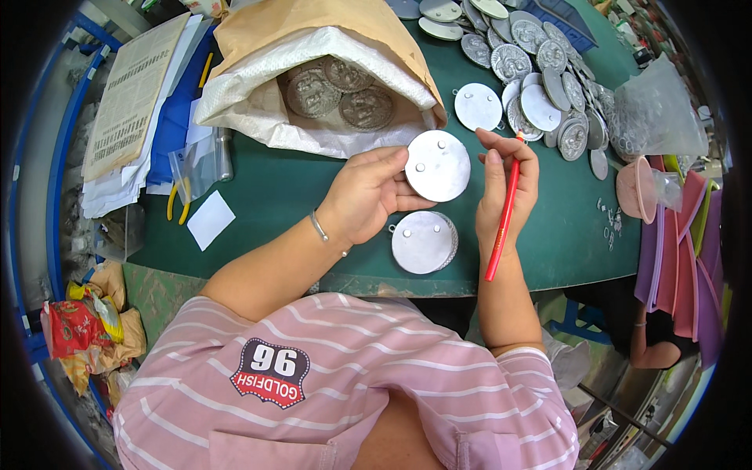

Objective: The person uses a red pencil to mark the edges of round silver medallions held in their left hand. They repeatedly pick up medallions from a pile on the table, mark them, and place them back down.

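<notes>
My left hand grips a round silver metal medallion by its left and lower edge, its plain back with two small studs facing up. In my right hand is a red pencil, held between thumb and fingers, its tip up toward the far side. Just below the held piece, a short stack of medallions lies near the table edge, plain side up. Beyond my right hand another medallion rests plain side up beside a large heap of medallions, some showing relief patterns.
An open paper sack with white lining holds several medallions at the back. To the left are papers, yellow-handled pliers and a white card. Small metal rings, a pink cup and a plastic bag sit right.
</notes>
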A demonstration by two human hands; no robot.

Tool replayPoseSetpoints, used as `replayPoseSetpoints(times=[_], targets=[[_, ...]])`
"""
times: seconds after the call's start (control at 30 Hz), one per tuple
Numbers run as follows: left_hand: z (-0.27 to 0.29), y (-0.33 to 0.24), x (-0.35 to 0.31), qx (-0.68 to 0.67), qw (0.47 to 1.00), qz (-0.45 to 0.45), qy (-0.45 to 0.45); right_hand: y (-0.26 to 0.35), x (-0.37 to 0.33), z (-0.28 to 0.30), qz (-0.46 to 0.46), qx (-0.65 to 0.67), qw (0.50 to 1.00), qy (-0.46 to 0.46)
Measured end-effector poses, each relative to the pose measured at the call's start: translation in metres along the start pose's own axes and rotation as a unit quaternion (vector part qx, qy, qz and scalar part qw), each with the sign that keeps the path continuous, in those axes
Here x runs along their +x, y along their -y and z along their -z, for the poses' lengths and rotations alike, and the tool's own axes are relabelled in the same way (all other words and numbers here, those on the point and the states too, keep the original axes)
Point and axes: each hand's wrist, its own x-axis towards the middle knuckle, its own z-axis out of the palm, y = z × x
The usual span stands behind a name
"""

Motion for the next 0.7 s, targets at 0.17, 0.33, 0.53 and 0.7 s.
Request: replayPoseSetpoints(times=[0.17, 0.33, 0.53, 0.7], targets=[[-0.011, -0.008, -0.016, -0.056, 0.991, -0.023, -0.115, -0.002, 0.014, 0.017, -0.022, -0.027, 0.999, -0.003], [0.011, -0.059, 0.009, -0.127, 0.952, -0.165, -0.223, -0.015, 0.038, 0.031, 0.140, -0.334, 0.920, 0.149], [0.006, -0.068, 0.046, -0.082, 0.932, -0.272, -0.223, -0.030, 0.078, 0.013, 0.164, -0.455, 0.846, 0.224], [-0.003, -0.025, 0.015, 0.011, 0.980, -0.115, -0.163, -0.056, 0.096, 0.023, 0.207, -0.507, 0.819, 0.172]])
